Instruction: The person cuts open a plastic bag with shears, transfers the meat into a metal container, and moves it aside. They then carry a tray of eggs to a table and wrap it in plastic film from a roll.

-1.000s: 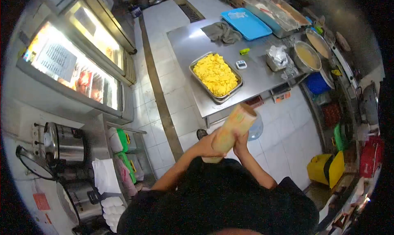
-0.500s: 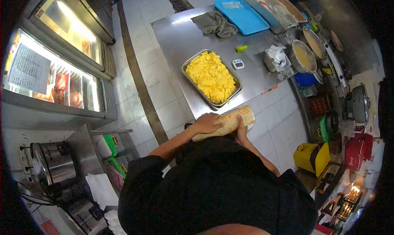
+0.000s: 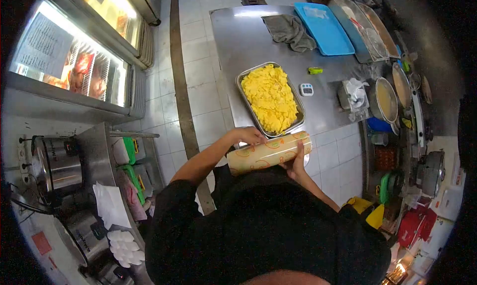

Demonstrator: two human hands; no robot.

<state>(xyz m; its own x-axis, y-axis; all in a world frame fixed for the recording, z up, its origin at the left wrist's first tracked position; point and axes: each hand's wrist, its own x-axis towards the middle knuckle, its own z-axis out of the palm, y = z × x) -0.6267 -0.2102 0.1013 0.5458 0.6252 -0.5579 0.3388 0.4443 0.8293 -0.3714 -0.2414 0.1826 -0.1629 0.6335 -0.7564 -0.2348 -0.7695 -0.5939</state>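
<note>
A thick roll of cling film (image 3: 258, 154), pale with orange and green print, lies crosswise in front of my body, just off the near edge of the metal table. My right hand (image 3: 297, 164) grips its right end, thumb on top and fingers underneath. At the roll's far upper side, my left hand (image 3: 248, 136) has its fingers bent and closed against the film; the fingertips are partly hidden. Just beyond the roll, a rectangular metal tray (image 3: 240, 79) heaped with yellow food in soft pieces (image 3: 271, 101) sits on the table.
On the metal table (image 3: 236, 36) are a white timer (image 3: 306, 89), a lime-green object (image 3: 315, 70), a grey cloth (image 3: 289, 31) and a blue tray (image 3: 328, 29). A bowl of pale liquid (image 3: 383, 102) stands to the right. Lit fridges (image 3: 74, 56) line the left.
My left hand has moved from lying over the roll to its far edge, fingers now bent. The roll has turned and shows more of its print. The camera view has shifted.
</note>
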